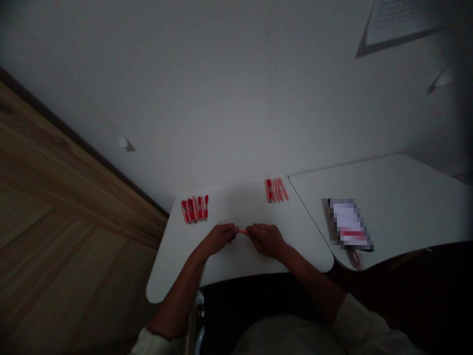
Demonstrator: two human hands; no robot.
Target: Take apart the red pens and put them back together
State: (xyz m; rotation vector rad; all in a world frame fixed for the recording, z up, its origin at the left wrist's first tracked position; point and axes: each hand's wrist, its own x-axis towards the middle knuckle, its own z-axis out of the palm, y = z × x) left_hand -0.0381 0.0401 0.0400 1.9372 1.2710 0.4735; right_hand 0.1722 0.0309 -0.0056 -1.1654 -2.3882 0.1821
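A left hand (218, 239) and right hand (266, 240) closed on a slim pink piece (242, 230), its ends hidden by the fingers. Two groups of red-and-pink pen-like items (194, 208) lay beyond on a white desk (177, 261), their exact kind hard to make out. A blurred packet (349, 224) sat on an adjoining desk section (402, 197), with a wooden floor (55, 197) at left in the dim room.

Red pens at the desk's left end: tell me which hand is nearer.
Left hand. It sits below and to the right of the red pens, not touching them; the right hand lies farther right, beyond the left hand.
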